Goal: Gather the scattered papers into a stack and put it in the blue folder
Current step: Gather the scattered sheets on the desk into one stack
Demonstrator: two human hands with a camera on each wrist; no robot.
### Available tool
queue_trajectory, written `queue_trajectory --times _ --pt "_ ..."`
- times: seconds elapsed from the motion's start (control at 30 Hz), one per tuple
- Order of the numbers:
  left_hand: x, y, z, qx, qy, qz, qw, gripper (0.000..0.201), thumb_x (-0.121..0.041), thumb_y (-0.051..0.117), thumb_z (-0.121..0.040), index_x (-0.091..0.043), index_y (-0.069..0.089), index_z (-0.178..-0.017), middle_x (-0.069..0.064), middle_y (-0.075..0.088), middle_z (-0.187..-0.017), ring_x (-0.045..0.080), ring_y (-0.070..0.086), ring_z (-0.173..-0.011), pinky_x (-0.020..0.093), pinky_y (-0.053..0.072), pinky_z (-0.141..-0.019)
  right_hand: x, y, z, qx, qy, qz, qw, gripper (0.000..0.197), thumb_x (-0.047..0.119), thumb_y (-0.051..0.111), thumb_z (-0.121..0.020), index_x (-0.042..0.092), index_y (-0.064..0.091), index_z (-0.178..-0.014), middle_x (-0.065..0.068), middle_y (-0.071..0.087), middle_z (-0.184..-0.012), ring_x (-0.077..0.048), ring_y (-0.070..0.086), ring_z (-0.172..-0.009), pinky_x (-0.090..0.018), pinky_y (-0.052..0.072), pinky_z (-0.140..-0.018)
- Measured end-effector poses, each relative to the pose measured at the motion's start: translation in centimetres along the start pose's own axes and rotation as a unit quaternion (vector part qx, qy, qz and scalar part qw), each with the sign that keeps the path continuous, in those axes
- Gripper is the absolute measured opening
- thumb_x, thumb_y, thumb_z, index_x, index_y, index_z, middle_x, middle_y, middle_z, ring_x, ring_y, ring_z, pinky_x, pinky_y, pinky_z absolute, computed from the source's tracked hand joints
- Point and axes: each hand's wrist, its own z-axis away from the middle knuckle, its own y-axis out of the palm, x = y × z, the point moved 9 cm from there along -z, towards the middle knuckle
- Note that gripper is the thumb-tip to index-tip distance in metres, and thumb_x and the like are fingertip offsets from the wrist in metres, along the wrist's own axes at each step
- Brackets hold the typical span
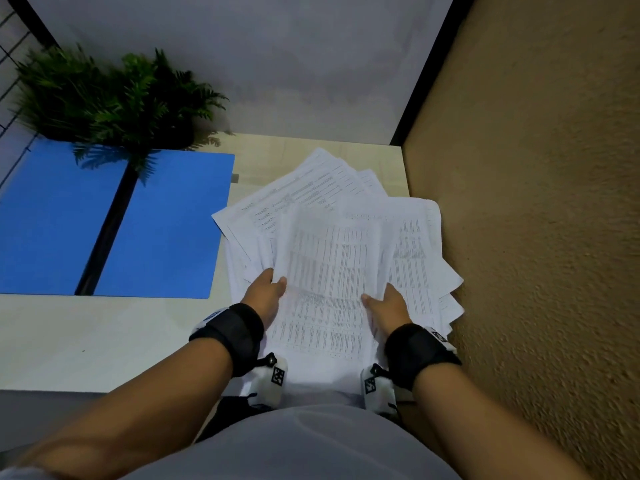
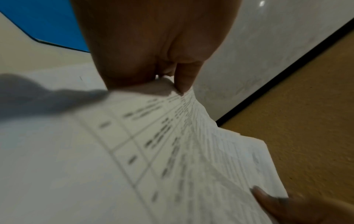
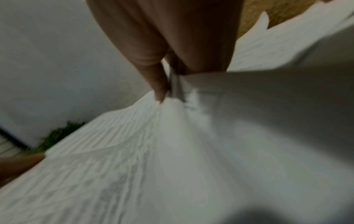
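Several printed white papers [image 1: 332, 244] are fanned out over the right part of the pale desk [image 1: 86, 337]. My left hand [image 1: 268, 289] pinches the left edge of the top sheets, thumb on top. My right hand [image 1: 382, 303] grips their right edge the same way. In the left wrist view my left hand [image 2: 172, 81] pinches the table-printed papers [image 2: 172, 151]. In the right wrist view my right hand [image 3: 168, 84] pinches the blurred papers [image 3: 172, 151]. The blue folder [image 1: 114, 223] lies open and flat on the desk to the left, apart from the papers.
A green potted fern [image 1: 114, 95] stands at the back left, its fronds over the folder's far edge. A rough tan wall [image 1: 536, 202] bounds the desk on the right, close to the papers. A white panel [image 1: 277, 64] closes the back.
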Motion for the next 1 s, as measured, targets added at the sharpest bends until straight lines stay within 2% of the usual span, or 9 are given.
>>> queue_trajectory --times 0.1,0.23,0.3,0.37,0.57,0.7,0.8,0.9,1.0 --pt "0.4 -0.7 -0.2 -0.024 0.007 0.004 1.000 0.034 -0.031 0.055 -0.093 -0.006 0.048 -0.116 0.013 0.059 -0.122 0.031 0.058 -0.108 0.043 0.045 -0.101 0.1 -1.2 -0.3 -0.038 -0.022 -0.062 0.997 0.039 -0.002 0.046 -0.100 0.006 0.049 -0.138 -0.009 0.058 -0.131 -0.025 0.055 -0.117 -0.035 0.041 -0.107" --pt "0.1 -0.7 0.8 -0.034 0.031 0.085 0.995 0.101 -0.044 0.090 -0.055 -0.047 0.023 -0.131 -0.004 0.036 -0.143 0.022 0.049 -0.124 0.047 0.042 -0.105 -0.6 0.4 -0.7 0.046 -0.006 -0.113 0.992 0.038 -0.003 0.045 -0.100 0.014 0.052 -0.133 -0.012 0.059 -0.134 -0.031 0.055 -0.126 -0.046 0.039 -0.113" --pt "0.2 -0.7 0.7 -0.008 0.011 0.135 0.991 0.118 -0.035 0.095 -0.051 -0.039 0.021 -0.142 0.001 0.038 -0.149 0.023 0.048 -0.130 0.051 0.036 -0.111 -0.3 0.6 -0.7 0.080 -0.003 -0.091 0.993 0.037 0.001 0.047 -0.100 0.011 0.053 -0.135 -0.011 0.060 -0.135 -0.029 0.056 -0.127 -0.045 0.039 -0.113" --pt "-0.3 0.1 1.1 0.065 -0.005 0.132 0.989 0.101 -0.030 0.093 -0.059 -0.021 0.038 -0.144 -0.001 0.056 -0.140 0.017 0.054 -0.127 0.041 0.034 -0.113 -0.1 0.7 -0.8 0.106 -0.003 -0.078 0.991 0.041 0.005 0.049 -0.099 0.011 0.050 -0.140 -0.009 0.061 -0.136 -0.027 0.055 -0.128 -0.047 0.035 -0.116" --pt "-1.5 -0.4 2.5 0.091 -0.006 0.093 0.992 0.053 -0.018 0.083 -0.073 -0.020 0.060 -0.121 -0.007 0.071 -0.113 0.005 0.061 -0.108 0.028 0.035 -0.103 -0.1 0.9 -1.0 0.146 0.004 -0.105 0.984 0.038 0.006 0.054 -0.097 0.005 0.054 -0.135 -0.014 0.064 -0.130 -0.031 0.058 -0.125 -0.047 0.041 -0.111" --pt "0.1 -2.8 1.0 -0.023 -0.035 0.048 0.998 0.055 -0.014 0.077 -0.081 -0.007 0.048 -0.128 0.007 0.058 -0.125 0.025 0.051 -0.122 0.041 0.034 -0.107 1.1 -3.4 -1.3 -0.081 -0.060 -0.023 0.995 0.024 -0.004 0.058 -0.091 0.018 0.061 -0.101 -0.004 0.059 -0.093 -0.023 0.059 -0.087 -0.027 0.055 -0.078" --pt "1.2 -4.7 0.1 -0.080 -0.053 0.031 0.995 0.077 -0.019 0.077 -0.081 0.001 0.036 -0.142 0.012 0.050 -0.139 0.035 0.048 -0.131 0.045 0.036 -0.109 2.5 -8.8 -0.7 -0.255 -0.075 0.231 0.936 0.053 0.016 0.077 -0.081 0.013 0.053 -0.128 -0.012 0.053 -0.131 -0.032 0.051 -0.123 -0.048 0.045 -0.102" --pt "2.0 -5.3 -0.6 -0.069 -0.044 0.055 0.995 0.072 -0.026 0.080 -0.075 -0.005 0.048 -0.135 0.010 0.059 -0.133 0.033 0.055 -0.123 0.044 0.039 -0.107 1.4 -10.8 -1.4 -0.223 -0.023 0.196 0.955 0.075 0.018 0.079 -0.080 0.003 0.040 -0.143 -0.015 0.048 -0.145 -0.035 0.046 -0.133 -0.044 0.039 -0.110" --pt "1.4 -5.1 0.0 -0.066 -0.030 0.058 0.996 0.048 -0.023 0.072 -0.086 -0.008 0.054 -0.128 0.006 0.062 -0.123 0.028 0.054 -0.120 0.042 0.037 -0.103 0.4 -9.8 -1.5 -0.156 -0.001 0.154 0.976 0.051 0.003 0.066 -0.091 -0.002 0.047 -0.138 -0.016 0.056 -0.136 -0.034 0.053 -0.126 -0.030 0.040 -0.099"
